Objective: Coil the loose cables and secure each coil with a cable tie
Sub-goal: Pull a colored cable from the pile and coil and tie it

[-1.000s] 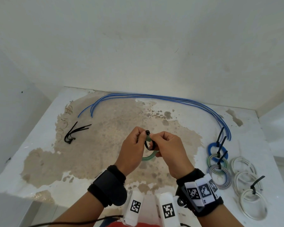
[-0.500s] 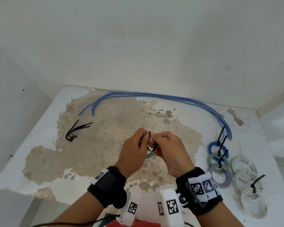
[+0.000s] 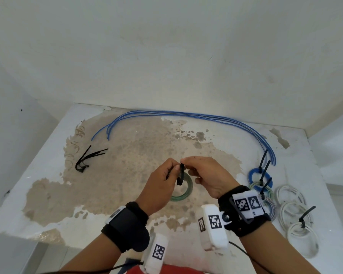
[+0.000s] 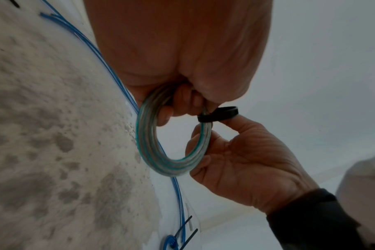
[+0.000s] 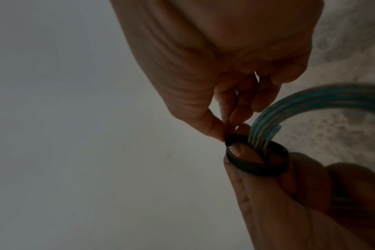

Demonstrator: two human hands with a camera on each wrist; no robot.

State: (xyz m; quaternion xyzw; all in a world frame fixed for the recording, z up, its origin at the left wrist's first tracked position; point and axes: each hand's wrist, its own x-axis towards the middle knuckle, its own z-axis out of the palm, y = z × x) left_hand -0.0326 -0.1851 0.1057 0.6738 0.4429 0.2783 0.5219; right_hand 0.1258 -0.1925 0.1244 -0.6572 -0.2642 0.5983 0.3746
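Both hands meet above the middle of the table. My left hand (image 3: pixel 173 171) grips the top of a green-and-white cable coil (image 3: pixel 184 192), which hangs below the fingers (image 4: pixel 182 104). A black cable tie (image 3: pixel 181 175) is looped loosely round the coil's strands (image 5: pixel 310 101). My right hand (image 3: pixel 186 163) pinches the tie's head end between thumb and forefinger (image 5: pixel 214 132). In the right wrist view the tie loop (image 5: pixel 257 160) stands wide, with a left fingertip inside it. The right hand's other fingers (image 4: pixel 195 140) touch the coil's side.
Long loose blue cables (image 3: pixel 186 115) arc along the back of the stained table (image 3: pixel 48 155). A bundle of spare black ties (image 3: pixel 87 159) lies at the left. Tied coils, blue (image 3: pixel 253 175) and white (image 3: pixel 297 214), lie in rows at the right. Walls close in behind and beside.
The hands stay together over mid-table. The coil, mostly hidden behind the fingers half a second ago, now hangs lower in plain view. The tie is still held at the top.
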